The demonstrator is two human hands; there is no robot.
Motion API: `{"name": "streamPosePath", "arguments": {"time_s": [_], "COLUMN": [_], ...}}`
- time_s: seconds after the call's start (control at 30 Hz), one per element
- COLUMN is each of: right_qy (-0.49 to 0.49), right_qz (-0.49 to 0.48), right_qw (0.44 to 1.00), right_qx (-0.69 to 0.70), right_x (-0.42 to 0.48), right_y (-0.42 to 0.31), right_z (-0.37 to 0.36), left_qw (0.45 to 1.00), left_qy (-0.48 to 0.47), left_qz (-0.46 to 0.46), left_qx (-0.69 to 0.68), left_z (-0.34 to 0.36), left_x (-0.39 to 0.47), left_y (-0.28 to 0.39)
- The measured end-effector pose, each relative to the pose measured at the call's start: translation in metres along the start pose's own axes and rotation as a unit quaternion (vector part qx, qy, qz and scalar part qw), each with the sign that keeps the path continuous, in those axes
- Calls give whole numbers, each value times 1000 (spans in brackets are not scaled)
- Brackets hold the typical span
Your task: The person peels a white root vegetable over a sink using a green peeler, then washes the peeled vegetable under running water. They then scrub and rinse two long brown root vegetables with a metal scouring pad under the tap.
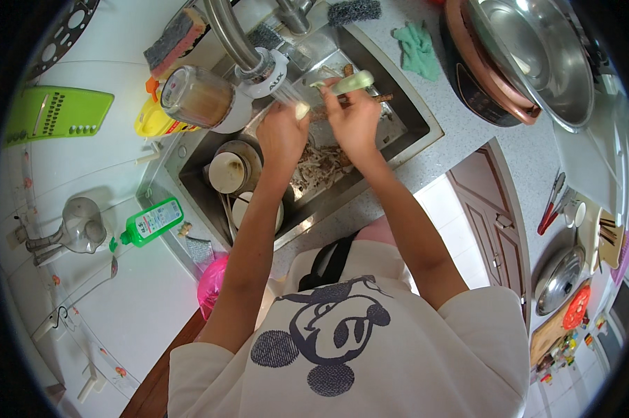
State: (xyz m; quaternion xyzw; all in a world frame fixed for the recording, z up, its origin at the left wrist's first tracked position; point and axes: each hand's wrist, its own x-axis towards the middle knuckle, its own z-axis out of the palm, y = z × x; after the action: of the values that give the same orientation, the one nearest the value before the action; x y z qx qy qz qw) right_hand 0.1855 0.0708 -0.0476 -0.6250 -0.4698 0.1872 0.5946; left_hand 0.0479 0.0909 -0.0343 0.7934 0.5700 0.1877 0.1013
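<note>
Over the stainless steel sink [413, 117], my left hand [284, 133] grips a small pale piece of peeled food [302, 109] under the water from the filter-fitted faucet [262, 73]. Close to its right, my right hand [353, 117] is closed around a peeler with a pale green handle [357, 82]. Brown root pieces [383, 97] lie just beyond the right hand. Below both hands, peelings [314, 170] are scattered over the sink bottom.
Stacked bowls and cups [226, 172] stand in the sink's left part. A green detergent bottle [152, 221] is left of the sink. Behind are sponges [176, 42] and a steel scrubber [354, 11]. A green cloth [416, 51] and a cooker with a steel basin [533, 47] sit right.
</note>
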Motion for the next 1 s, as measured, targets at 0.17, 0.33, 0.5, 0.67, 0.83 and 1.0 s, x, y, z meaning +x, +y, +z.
{"name": "streamPosePath", "arguments": {"time_s": [0.17, 0.33, 0.5, 0.67, 0.83, 1.0], "right_qy": [-36, -102, -140, -96, -152, -120], "right_qz": [105, 105, 23, 83, 77, 105], "right_qw": [984, 967, 990, 972, 985, 967], "right_qx": [141, 207, 0, 198, 35, 198], "right_x": [1, 1, 9, 4, 14, 18], "right_y": [-3, -13, -2, -8, 4, -9], "right_z": [-6, -10, -13, -7, -15, -20], "left_qw": [846, 579, 499, 299, 107, 22], "left_qy": [-219, -316, -397, -455, -536, -542], "left_qz": [-240, -305, -293, -307, -267, -196], "left_qx": [-422, -687, -712, -781, -794, -817], "left_z": [2, -11, -13, -13, -2, 3], "left_x": [3, 5, 10, 14, 19, 24], "left_y": [-9, -11, -25, -34, -37, -26]}}
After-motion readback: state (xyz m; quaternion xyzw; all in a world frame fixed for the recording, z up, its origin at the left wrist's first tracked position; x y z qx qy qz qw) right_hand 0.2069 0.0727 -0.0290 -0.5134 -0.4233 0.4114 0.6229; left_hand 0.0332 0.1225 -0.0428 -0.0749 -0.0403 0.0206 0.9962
